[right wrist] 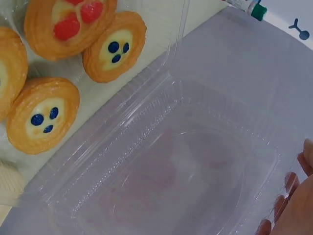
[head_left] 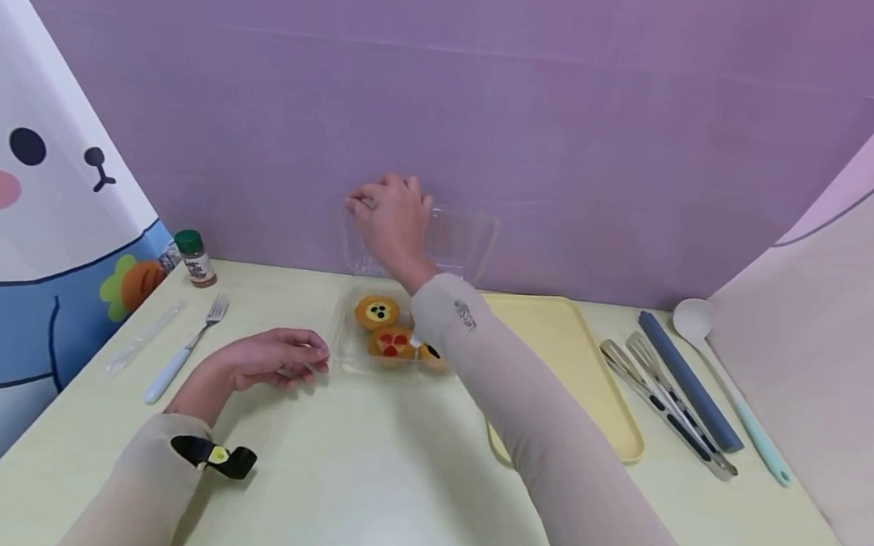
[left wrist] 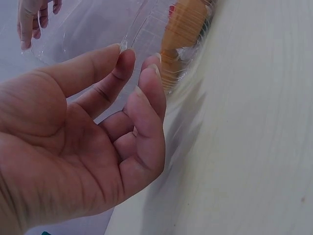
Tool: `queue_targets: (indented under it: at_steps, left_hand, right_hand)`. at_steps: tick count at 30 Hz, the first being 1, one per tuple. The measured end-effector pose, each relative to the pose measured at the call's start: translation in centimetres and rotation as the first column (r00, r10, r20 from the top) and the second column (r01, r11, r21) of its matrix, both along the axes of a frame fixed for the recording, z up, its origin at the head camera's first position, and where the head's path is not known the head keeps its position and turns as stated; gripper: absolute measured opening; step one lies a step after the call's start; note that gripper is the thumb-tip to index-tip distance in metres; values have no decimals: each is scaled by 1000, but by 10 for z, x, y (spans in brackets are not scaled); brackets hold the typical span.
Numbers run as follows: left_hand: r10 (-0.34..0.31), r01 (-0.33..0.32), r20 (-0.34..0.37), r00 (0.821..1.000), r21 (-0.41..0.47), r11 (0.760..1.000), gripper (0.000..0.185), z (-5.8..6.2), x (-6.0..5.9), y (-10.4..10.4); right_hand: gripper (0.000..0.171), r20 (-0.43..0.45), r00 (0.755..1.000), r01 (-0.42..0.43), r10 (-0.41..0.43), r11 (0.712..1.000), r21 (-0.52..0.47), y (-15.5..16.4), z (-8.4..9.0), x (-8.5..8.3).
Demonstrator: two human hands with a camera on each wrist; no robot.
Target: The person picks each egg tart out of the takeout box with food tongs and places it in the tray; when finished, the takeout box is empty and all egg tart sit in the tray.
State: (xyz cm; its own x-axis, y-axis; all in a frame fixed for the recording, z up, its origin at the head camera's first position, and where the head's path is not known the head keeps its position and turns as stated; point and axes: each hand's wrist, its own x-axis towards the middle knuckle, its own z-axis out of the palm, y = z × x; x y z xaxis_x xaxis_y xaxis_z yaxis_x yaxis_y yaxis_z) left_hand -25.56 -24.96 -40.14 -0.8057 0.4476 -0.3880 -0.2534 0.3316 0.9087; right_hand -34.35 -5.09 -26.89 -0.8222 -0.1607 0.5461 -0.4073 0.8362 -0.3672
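Observation:
A clear hinged plastic container (head_left: 352, 360) holds several tarts (head_left: 377, 312) with berry toppings; its lid (right wrist: 195, 161) stands raised against the wall. In the left wrist view, thumb and forefinger of my left hand (left wrist: 93, 132) pinch the container's rim, the other fingers curling loosely. My right hand (head_left: 395, 224) reaches across to the lid's far edge, fingertips curled around it. Closer in the right wrist view, a tart with red pieces (right wrist: 71, 27) lies beside others with blueberries (right wrist: 43, 115). My right sleeve hides part of the container in the head view.
A yellow tray (head_left: 575, 357) lies to the right, partly under my right arm. Beyond it are metal tongs (head_left: 662, 395), a blue stick-like box (head_left: 689, 380) and a long-handled spoon (head_left: 730, 391). At left are a fork (head_left: 188, 350), a clear wrapper (head_left: 146, 337) and a green-capped jar (head_left: 196, 260).

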Motion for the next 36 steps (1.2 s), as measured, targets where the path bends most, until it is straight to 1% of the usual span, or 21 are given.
queue_targets:
  at_steps: [4, 9, 14, 17, 20, 23, 26, 32, 36]
  left_hand:
    - [-10, 10, -5, 1000, -1, 1000, 29, 0, 1, 2]
    - [-16, 16, -4, 1000, -6, 1000, 32, 1, 2, 5]
    - [-12, 12, -4, 1000, -11, 1000, 30, 0, 3, 3]
    - [-6, 6, -5, 1000, -14, 1000, 30, 0, 3, 2]
    - [-1, 1, -6, 1000, -18, 1000, 30, 1, 3, 2]
    - [1, -1, -2, 1000, -20, 1000, 27, 2, 2, 1]
    - [7, -7, 1, 1000, -29, 1000, 28, 1, 0, 1]
    - [22, -22, 3, 1000, -48, 999, 35, 1, -1, 0]
    - [23, -24, -3, 1000, -37, 999, 38, 1, -1, -1]
  right_hand:
    - [20, -13, 1000, -6, 6, 1000, -16, 4, 1, -4]
    - [19, 4, 1000, -16, 17, 999, -43, 8, 2, -7]
    - [27, -1, 1000, -20, 20, 998, -55, 10, 4, -11]
    - [33, -15, 1000, -21, 20, 996, -86, 15, 8, -14]
    - [35, -9, 1000, -25, 24, 987, -158, 27, 10, -16]
    - [36, 20, 999, -29, 34, 969, -243, 45, 7, -17]
    - [39, 31, 999, -32, 45, 946, -322, 65, -1, -20]
    - [39, 41, 996, -59, 85, 898, -436, 108, -21, -25]
    - [39, 69, 993, -49, 95, 870, -491, 137, -39, -30]
